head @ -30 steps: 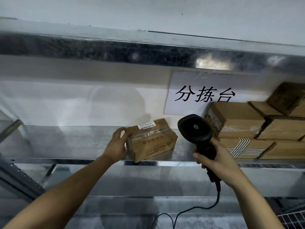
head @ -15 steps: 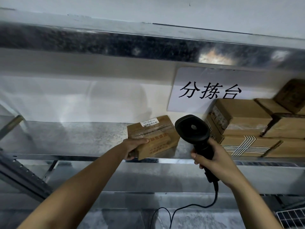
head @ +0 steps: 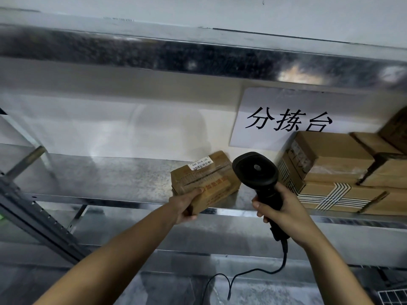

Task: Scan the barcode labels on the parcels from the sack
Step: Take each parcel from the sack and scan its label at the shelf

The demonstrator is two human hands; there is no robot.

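A small brown cardboard parcel (head: 206,179) lies on the metal shelf (head: 105,179), with a white barcode label (head: 201,164) on its top far edge. My left hand (head: 187,205) grips the parcel's near left corner, thumb on top. My right hand (head: 279,213) holds the handle of a black corded barcode scanner (head: 255,170). The scanner's head stands just right of the parcel and overlaps its right end.
Several taped cardboard boxes (head: 334,172) are stacked at the right end of the shelf. A white paper sign (head: 282,119) with black characters hangs on the wall behind. An upper shelf (head: 198,53) runs overhead. The scanner cable (head: 251,271) dangles below. A dark rack upright (head: 33,216) slants at left.
My left hand shifted from the parcel's left side to its near left corner, and the parcel moved right, closer to the scanner. The scanner hand stayed almost in place.
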